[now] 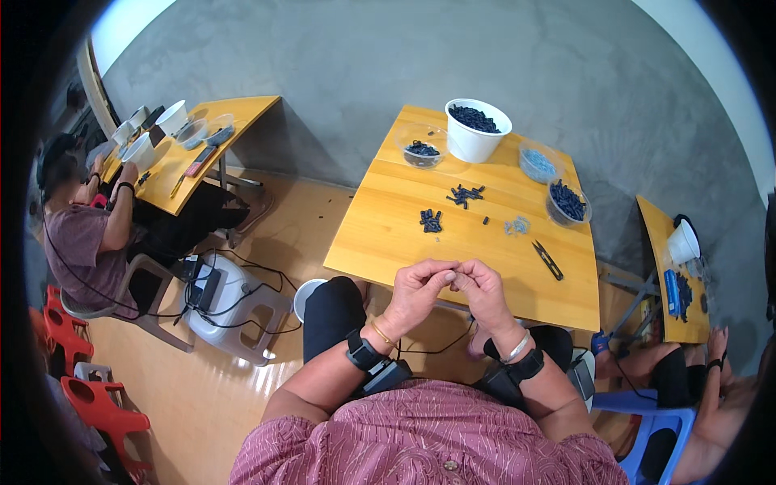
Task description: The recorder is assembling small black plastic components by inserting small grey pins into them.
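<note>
My left hand and my right hand meet at the near edge of the wooden table, fingertips pinched together. Whatever lies between them is too small or hidden to make out. Beyond my hands are two small piles of short black parts, one pile nearer and another pile farther back. A single black piece lies to their right, beside a scatter of small clear-grey pieces. Black tweezers rest on the table to the right of my hands.
At the table's back stand a white tub full of black parts and a clear bowl of black parts. Right of them are a bowl of light-blue pieces and another black-filled bowl. Co-workers sit at side tables; a cable-draped stool stands left.
</note>
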Demonstrator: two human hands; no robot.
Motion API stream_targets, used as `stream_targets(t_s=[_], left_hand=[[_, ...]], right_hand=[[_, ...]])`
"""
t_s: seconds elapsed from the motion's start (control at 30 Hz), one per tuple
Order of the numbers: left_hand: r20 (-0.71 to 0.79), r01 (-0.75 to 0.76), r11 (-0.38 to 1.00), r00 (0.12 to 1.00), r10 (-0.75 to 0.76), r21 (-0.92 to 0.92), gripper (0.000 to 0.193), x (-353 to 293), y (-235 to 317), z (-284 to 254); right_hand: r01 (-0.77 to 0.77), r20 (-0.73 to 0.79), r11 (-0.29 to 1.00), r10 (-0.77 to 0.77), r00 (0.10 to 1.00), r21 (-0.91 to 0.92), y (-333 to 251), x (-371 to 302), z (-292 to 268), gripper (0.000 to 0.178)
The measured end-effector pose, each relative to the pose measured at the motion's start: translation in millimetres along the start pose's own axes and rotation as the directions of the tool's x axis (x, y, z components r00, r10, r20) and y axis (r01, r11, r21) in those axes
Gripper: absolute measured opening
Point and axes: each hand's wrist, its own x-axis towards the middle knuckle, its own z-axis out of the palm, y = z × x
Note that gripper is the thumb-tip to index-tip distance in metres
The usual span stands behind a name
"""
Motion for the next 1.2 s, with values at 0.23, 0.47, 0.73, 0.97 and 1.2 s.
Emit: stream_targets(t_s=[0.23,0.47,0.73,0.97,1.2], left_hand=[[-0.146,0.165,0.968,0.970,-0.194,-0.190,0.013,-4,-12,-22],[-0.088,0.206,0.939,0.967,-0.238,-0.276,0.016,-1,-15,-38],[-0.094,0.163,0.980,0.980,-0.173,-0.111,0.017,3,-9,-45],[-0.056,0.069,0.996,0.996,-0.072,-0.061,0.015,1,9,-34],[0.017,0.067,0.993,0.998,-0.066,-0.094,0.014,-2,19,-14]], right_hand=[[0.030,-0.078,0.766,-0.104,0.992,-0.642,20,35,-13,0.011],[0.111,0.036,0.616,-0.133,0.990,-0.780,37,76,-10,0.007],[0.273,0.197,0.342,-0.241,0.950,-0.899,56,93,-9,0.004],[0.123,0.043,0.634,-0.141,0.989,-0.764,33,64,-30,0.004],[-0.034,-0.024,0.991,0.031,0.999,-0.130,-27,17,-22,0.004]])
